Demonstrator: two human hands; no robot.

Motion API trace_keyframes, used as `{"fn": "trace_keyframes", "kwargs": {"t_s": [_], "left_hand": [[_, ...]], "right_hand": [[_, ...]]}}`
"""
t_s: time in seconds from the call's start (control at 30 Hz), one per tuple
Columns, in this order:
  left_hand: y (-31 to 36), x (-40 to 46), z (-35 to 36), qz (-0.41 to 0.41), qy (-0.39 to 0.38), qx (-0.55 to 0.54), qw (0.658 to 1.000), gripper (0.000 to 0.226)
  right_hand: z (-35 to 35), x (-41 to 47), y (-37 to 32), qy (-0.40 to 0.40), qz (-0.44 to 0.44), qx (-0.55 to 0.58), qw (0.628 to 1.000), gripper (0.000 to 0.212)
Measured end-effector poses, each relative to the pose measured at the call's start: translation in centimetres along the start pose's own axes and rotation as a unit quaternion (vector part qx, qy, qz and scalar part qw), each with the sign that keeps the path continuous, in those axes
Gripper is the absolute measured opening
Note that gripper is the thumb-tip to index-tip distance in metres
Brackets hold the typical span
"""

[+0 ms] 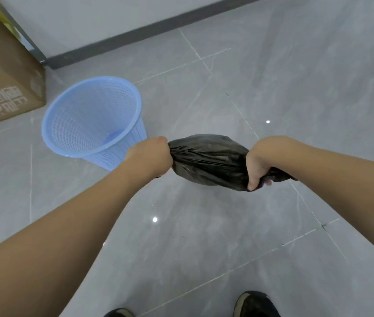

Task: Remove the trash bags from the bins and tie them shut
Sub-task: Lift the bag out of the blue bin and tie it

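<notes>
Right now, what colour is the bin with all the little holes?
Light blue, the bin, seen clearly in the head view.

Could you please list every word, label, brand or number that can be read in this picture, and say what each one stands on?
Cardboard box, white print on the side facing the blue bin: block characters seen upside down, too distorted to read.
Cardboard box, faint line of letters higher up on the same side: too blurred to read.
Blue bin, black trash bag, floor, shoes: no text visible.
</notes>
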State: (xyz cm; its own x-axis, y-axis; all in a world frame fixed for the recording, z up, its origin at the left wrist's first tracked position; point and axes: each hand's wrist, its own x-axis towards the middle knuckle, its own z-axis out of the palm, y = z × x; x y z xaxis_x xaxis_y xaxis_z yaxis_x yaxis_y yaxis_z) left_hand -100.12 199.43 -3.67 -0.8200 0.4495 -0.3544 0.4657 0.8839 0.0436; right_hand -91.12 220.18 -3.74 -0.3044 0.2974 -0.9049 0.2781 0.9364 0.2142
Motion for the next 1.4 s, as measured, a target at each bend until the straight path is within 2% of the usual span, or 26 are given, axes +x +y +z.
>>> {"fn": "trace_keyframes", "kwargs": {"t_s": [0.03, 0.07, 0.13, 0.2, 0.27, 0.3, 0.37, 0.43, 0.5, 0.57, 0.63, 0.7, 0.73, 0.77, 0.83, 0.87, 0.93, 1.0, 1.07, 1.17, 1.33, 1.4], "left_hand": [[-0.2, -0.8, 0.0, 0.027, 0.025, 0.008, 0.999, 0.007], [-0.3, -1.6, 0.2, 0.042, 0.017, 0.019, 0.999, 0.016], [-0.5, -2.8, 1.3, 0.018, -0.106, 0.016, 0.994, 0.039], [-0.4, -3.2, 3.0, -0.025, -0.275, 0.014, 0.961, 0.050], [0.3, -3.4, 4.9, -0.042, -0.399, 0.050, 0.915, 0.042], [0.8, -3.5, 5.4, -0.026, -0.417, 0.072, 0.906, 0.030], [1.5, -3.3, 5.7, -0.014, -0.379, 0.052, 0.924, 0.028], [0.9, -2.4, 6.3, -0.067, -0.314, -0.092, 0.943, 0.028], [0.1, -1.7, 6.5, -0.129, -0.214, -0.286, 0.925, 0.022], [0.1, -1.1, 6.4, -0.129, -0.077, -0.396, 0.906, 0.020], [1.0, -1.3, 6.4, -0.103, 0.078, -0.432, 0.893, 0.025], [1.3, -1.6, 7.0, -0.077, 0.180, -0.395, 0.898, 0.027], [1.3, -1.8, 7.8, -0.068, 0.196, -0.330, 0.921, 0.025], [1.0, -1.8, 9.1, -0.055, 0.184, -0.243, 0.951, 0.024], [0.3, -1.7, 11.9, -0.014, 0.091, -0.047, 0.995, 0.026], [0.0, -1.7, 13.0, -0.001, 0.037, 0.030, 0.999, 0.024], [-0.1, -2.1, 14.3, 0.009, -0.014, 0.089, 0.996, 0.015], [0.5, -2.5, 14.6, 0.026, -0.018, 0.114, 0.993, 0.017], [1.5, -3.0, 14.4, 0.063, -0.014, 0.149, 0.987, 0.023], [2.6, -3.6, 13.9, 0.096, -0.027, 0.168, 0.981, 0.024], [3.4, -4.7, 12.7, 0.106, -0.029, 0.211, 0.971, 0.023], [4.1, -5.2, 11.9, 0.130, -0.044, 0.223, 0.965, 0.024]], "right_hand": [[0.0, 0.1, 0.5, -0.016, -0.007, -0.001, 1.000, 0.032], [0.1, 0.3, 1.1, -0.037, -0.009, 0.001, 0.999, 0.036], [0.2, 1.1, 2.1, -0.085, -0.015, 0.045, 0.995, 0.039], [0.7, 2.1, 2.2, -0.124, -0.034, 0.084, 0.988, 0.036], [1.8, 2.9, 1.7, -0.146, -0.063, 0.085, 0.984, 0.031], [2.6, 3.3, 1.5, -0.154, -0.081, 0.093, 0.980, 0.028], [3.6, 4.1, 1.7, -0.154, -0.120, 0.164, 0.967, 0.026], [4.1, 4.8, 2.4, -0.127, -0.154, 0.306, 0.931, 0.025], [3.8, 5.3, 3.5, -0.124, -0.195, 0.483, 0.844, 0.026], [3.7, 5.6, 4.1, -0.148, -0.241, 0.629, 0.724, 0.025], [4.3, 6.1, 3.8, -0.189, -0.271, 0.706, 0.627, 0.018], [5.6, 7.0, 2.8, -0.237, -0.305, 0.725, 0.570, 0.016], [6.6, 7.5, 2.3, -0.260, -0.326, 0.723, 0.551, 0.020], [7.7, 7.9, 1.9, -0.280, -0.347, 0.722, 0.529, 0.025], [9.7, 8.7, 1.5, -0.303, -0.379, 0.728, 0.485, 0.031], [10.5, 9.0, 1.3, -0.306, -0.388, 0.735, 0.465, 0.032], [11.7, 9.6, 0.7, -0.317, -0.416, 0.751, 0.403, 0.029], [11.7, 9.7, -0.1, -0.322, -0.442, 0.779, 0.306, 0.025], [10.9, 9.6, -1.0, -0.278, -0.429, 0.827, 0.236, 0.031], [9.3, 9.5, -1.3, -0.179, -0.401, 0.875, 0.205, 0.037], [7.0, 9.7, 0.3, -0.101, -0.384, 0.904, 0.160, 0.029], [6.2, 9.2, 0.6, -0.065, -0.380, 0.909, 0.159, 0.026]]}}
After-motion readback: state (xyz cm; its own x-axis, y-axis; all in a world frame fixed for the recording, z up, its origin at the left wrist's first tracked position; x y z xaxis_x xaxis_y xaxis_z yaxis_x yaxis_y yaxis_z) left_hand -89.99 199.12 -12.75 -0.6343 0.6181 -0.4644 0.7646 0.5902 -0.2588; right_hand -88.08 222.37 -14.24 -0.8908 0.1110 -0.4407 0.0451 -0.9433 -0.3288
